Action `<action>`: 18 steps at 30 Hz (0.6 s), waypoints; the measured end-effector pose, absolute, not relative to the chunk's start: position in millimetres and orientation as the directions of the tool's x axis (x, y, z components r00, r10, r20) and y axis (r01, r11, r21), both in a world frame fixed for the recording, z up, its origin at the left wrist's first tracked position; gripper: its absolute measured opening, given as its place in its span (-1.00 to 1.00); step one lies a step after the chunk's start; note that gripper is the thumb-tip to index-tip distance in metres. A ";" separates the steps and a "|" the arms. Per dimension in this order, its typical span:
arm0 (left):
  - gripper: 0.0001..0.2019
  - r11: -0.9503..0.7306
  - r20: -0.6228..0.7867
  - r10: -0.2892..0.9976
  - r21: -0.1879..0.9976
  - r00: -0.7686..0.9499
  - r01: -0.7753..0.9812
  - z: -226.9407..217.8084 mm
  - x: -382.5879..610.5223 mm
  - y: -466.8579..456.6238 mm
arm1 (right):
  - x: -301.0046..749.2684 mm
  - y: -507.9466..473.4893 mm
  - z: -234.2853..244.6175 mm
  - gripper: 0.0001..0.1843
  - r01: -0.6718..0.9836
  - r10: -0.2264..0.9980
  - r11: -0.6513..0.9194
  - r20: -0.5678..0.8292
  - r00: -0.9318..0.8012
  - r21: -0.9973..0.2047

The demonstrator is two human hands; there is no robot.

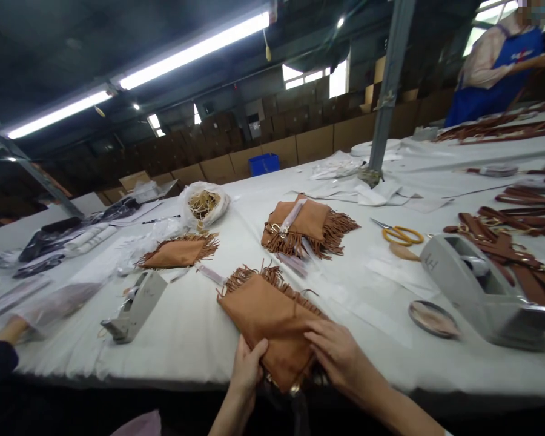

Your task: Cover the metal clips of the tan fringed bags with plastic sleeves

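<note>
A brown fringed leather bag lies at the table's front edge, its fringe pointing away from me and its near corner with metal fittings over the edge. My left hand grips the near left side, thumb on top and fingers underneath. On the right side, my right hand has its fingers bent over the bag's edge. Beyond it lie two more fringed bags, the farther one with a wrapped strip and metal clasps on top; the other bag is to the left.
Tape dispensers stand left and right of the bag. Yellow-handled scissors, a tape roll and brown straps lie on the right. A plastic bag of gold-coloured pieces sits behind. A co-worker stands far right; another person's hand is at left.
</note>
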State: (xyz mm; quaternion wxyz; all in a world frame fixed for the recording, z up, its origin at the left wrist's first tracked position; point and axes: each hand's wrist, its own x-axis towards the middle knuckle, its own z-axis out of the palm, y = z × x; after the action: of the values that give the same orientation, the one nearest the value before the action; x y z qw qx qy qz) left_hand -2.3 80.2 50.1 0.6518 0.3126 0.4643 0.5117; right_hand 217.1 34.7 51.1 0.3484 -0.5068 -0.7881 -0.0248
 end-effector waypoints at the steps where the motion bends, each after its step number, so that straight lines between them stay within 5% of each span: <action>1: -0.41 0.264 -0.246 0.964 0.884 0.097 -0.385 57.6 -10.5 84.4 | 233.8 38.0 47.7 -0.70 0.868 0.769 0.422 0.611 -0.189 -0.262; 6: -0.38 0.159 -0.127 0.979 0.965 0.160 -0.209 105.2 -68.7 135.6 | 310.7 36.7 11.7 -0.67 0.997 0.776 0.071 0.630 -0.027 -0.044; 14: -0.28 -0.134 0.179 0.858 0.983 -0.482 0.127 160.3 -134.6 300.1 | 322.5 30.8 -21.2 -0.65 0.997 0.771 0.065 0.637 -0.031 -0.029; 18: -0.52 -0.128 0.197 0.906 0.971 -0.374 0.203 145.1 -71.2 346.5 | 323.9 31.6 -17.3 -0.65 0.996 0.754 0.084 0.654 -0.058 -0.009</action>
State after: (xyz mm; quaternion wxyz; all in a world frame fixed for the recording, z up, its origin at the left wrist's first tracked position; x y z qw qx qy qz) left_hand -71.2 346.5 145.1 0.3010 0.4718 0.5879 0.5841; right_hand 323.9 31.6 -17.3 0.2597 -0.6353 -0.6888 -0.2333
